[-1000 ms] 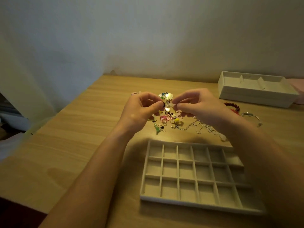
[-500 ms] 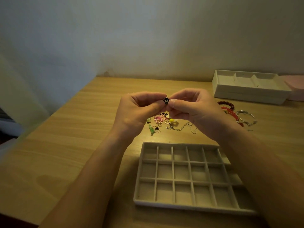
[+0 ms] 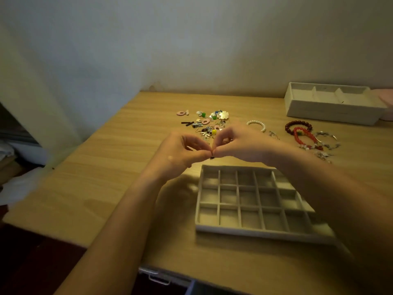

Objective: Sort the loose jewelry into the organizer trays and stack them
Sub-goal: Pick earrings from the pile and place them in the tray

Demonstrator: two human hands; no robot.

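both hands meet above the far edge of the grid tray [image 3: 244, 201]: the left hand [image 3: 180, 152] and right hand [image 3: 240, 143] pinch one small dark piece [image 3: 212, 156] between fingertips. the loose jewelry [image 3: 209, 122] lies beyond them, bracelets [image 3: 304, 135] to the right near a deeper tray [image 3: 331, 105] by the wall. bare wooden table [image 3: 95, 177] stretches left to its edge.
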